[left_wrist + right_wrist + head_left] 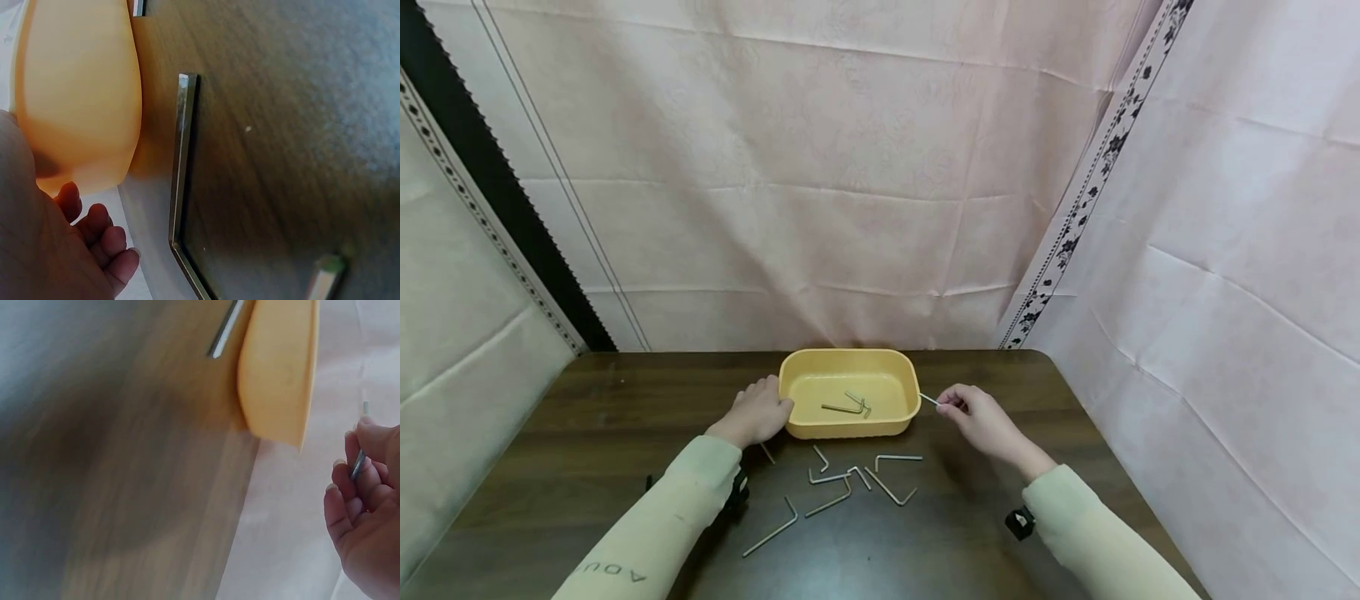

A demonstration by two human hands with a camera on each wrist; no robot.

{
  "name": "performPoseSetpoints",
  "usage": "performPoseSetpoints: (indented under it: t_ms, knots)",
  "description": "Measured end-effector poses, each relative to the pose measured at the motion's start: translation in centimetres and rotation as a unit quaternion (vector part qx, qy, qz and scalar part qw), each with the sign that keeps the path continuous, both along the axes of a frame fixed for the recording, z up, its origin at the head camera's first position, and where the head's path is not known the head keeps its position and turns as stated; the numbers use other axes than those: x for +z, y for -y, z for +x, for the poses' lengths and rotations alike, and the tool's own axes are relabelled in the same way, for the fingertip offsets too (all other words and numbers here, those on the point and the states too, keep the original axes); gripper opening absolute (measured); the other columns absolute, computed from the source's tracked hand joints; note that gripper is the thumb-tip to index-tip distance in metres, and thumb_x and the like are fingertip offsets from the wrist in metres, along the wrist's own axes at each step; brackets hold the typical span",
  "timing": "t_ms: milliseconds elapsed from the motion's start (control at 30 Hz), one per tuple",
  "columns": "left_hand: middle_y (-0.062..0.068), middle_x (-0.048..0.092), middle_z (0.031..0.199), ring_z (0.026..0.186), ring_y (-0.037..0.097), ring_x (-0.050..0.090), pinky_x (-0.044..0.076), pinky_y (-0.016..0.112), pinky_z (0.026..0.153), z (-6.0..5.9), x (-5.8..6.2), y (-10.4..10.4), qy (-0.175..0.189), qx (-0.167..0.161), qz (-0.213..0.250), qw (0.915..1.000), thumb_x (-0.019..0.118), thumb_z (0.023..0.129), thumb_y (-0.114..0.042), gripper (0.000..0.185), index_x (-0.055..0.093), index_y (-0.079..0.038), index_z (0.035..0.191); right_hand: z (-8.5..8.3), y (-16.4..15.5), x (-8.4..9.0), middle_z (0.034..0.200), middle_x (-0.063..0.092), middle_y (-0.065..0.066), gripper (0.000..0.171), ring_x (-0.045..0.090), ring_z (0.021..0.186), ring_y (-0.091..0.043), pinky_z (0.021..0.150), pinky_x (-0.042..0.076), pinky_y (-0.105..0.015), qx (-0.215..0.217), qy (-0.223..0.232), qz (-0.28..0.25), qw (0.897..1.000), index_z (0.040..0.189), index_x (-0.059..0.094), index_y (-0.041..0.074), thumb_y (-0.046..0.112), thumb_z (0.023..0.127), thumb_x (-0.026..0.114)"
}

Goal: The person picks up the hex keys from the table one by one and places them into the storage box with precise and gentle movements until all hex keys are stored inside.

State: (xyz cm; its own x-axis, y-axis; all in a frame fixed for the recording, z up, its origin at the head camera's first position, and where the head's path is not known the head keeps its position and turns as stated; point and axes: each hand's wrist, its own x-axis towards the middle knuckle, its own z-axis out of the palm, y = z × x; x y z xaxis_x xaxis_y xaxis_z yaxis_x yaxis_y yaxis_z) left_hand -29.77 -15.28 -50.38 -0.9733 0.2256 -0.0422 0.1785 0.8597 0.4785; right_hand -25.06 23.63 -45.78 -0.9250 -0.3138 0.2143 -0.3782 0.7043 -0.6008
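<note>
At the left end of a yellow plastic tray (850, 430), my left hand (758, 412) holds the rim, thumb over the edge. Its other fingers (112, 240) curl loosely outside the tray wall in the left wrist view. My right hand (981, 421) pinches a metal hex key (929, 399) between thumb and fingers, just beyond the tray's right end. Most of that key is hidden by the fingers; its tip points at the tray rim. A few hex keys (842, 408) lie inside the tray.
Several L-shaped hex keys (891, 487) lie scattered on the dark wooden table (955, 533) in front of the tray. One key (771, 529) lies nearest the front, beside the left forearm. A pale cloth (865, 208) hangs behind the table and along both sides.
</note>
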Motion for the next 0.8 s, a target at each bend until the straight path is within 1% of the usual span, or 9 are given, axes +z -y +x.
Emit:
performPoseSetpoints:
  t_ms: [67, 200, 267, 467, 667, 800]
  knots:
    - [0.01, 0.048, 0.097, 0.087, 0.028, 0.043, 0.034, 0.048, 0.082, 0.0, 0.0, 0.1, 0.001, 0.0, 0.001, 1.0, 0.039, 0.098, -0.029, 0.039, 0.046, 0.002, 0.12, -0.5, 1.1, 0.1, 0.085, 0.062, 0.003, 0.005, 0.054, 0.079, -0.015, 0.072, 0.046, -0.034, 0.005, -0.006, -0.002, 1.0, 0.095, 0.067, 0.013, 0.017, 0.094, 0.064]
    - [0.01, 0.048, 0.098, 0.087, 0.028, 0.043, 0.034, 0.048, 0.084, 0.1, 0.0, 0.1, 0.002, 0.002, 0.006, 1.0, 0.039, 0.098, -0.03, 0.04, 0.045, 0.002, 0.122, -1.2, 3.2, 0.2, 0.084, 0.061, 0.004, 0.005, 0.052, 0.082, -0.015, 0.073, 0.046, -0.034, 0.016, -0.01, 0.007, 1.0, 0.093, 0.067, 0.012, 0.016, 0.093, 0.066]
    - [0.01, 0.048, 0.098, 0.087, 0.028, 0.043, 0.034, 0.048, 0.084, 0.2, 0.1, 0.0, 0.005, 0.002, 0.007, 1.0, 0.039, 0.098, -0.03, 0.04, 0.045, 0.002, 0.122, -1.5, 4.0, 0.3, 0.083, 0.059, 0.007, 0.004, 0.052, 0.082, -0.013, 0.073, 0.046, -0.032, 0.019, -0.01, 0.013, 1.0, 0.091, 0.067, 0.015, 0.018, 0.093, 0.066]
    - [0.009, 0.048, 0.098, 0.087, 0.027, 0.044, 0.034, 0.046, 0.083, 0.4, 0.1, -0.2, 0.014, 0.005, 0.001, 0.9999, 0.039, 0.098, -0.03, 0.04, 0.046, 0.002, 0.123, -2.8, 6.5, 0.6, 0.084, 0.06, 0.007, 0.004, 0.053, 0.082, -0.013, 0.075, 0.046, -0.034, 0.03, -0.009, 0.017, 0.999, 0.09, 0.066, 0.015, 0.017, 0.094, 0.065]
    - [0.009, 0.048, 0.097, 0.087, 0.027, 0.044, 0.034, 0.046, 0.083, 0.3, 0.0, -0.3, 0.013, 0.008, 0.001, 0.9999, 0.04, 0.098, -0.03, 0.04, 0.046, 0.001, 0.122, -4.7, 8.8, 0.1, 0.085, 0.061, 0.005, 0.006, 0.057, 0.081, -0.011, 0.076, 0.047, -0.033, 0.049, 0.009, 0.032, 0.998, 0.091, 0.065, 0.012, 0.016, 0.095, 0.063]
    - [0.009, 0.048, 0.098, 0.087, 0.027, 0.044, 0.035, 0.047, 0.083, 0.2, 0.0, -0.2, 0.012, 0.008, -0.005, 0.9999, 0.04, 0.098, -0.031, 0.041, 0.045, 0.002, 0.124, -5.8, 10.0, -0.3, 0.084, 0.061, 0.003, 0.006, 0.056, 0.079, -0.013, 0.075, 0.047, -0.034, 0.033, 0.029, 0.032, 0.999, 0.09, 0.064, 0.011, 0.015, 0.094, 0.063]
